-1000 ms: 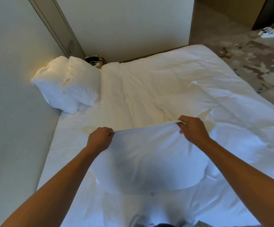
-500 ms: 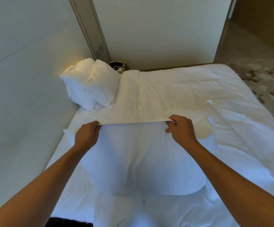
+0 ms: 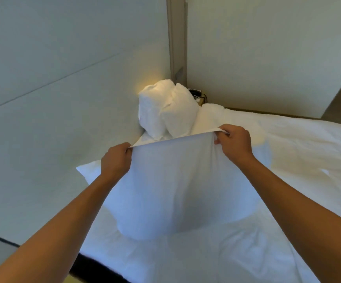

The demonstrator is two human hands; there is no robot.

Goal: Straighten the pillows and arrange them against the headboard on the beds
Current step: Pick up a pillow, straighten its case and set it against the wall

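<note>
A white pillow (image 3: 175,186) hangs upright in front of me over the bed (image 3: 287,160), its lower end bulging onto the sheet. My left hand (image 3: 115,162) pinches the left end of its top edge. My right hand (image 3: 233,142) grips the right end, and the edge is stretched taut between them. Two more white pillows (image 3: 167,111) lean side by side against the pale headboard panel (image 3: 63,119) at the far corner, lit by a warm lamp glow.
A white duvet (image 3: 277,135) lies rumpled over the bed's right side. A dark device with cables (image 3: 196,92) sits in the corner behind the pillows. A white wall (image 3: 267,48) stands behind the bed. A dark edge (image 3: 96,266) shows at lower left.
Both hands have lifted the pillow higher and carried it left toward the headboard. My view has swung left and up, so the carpet no longer shows.
</note>
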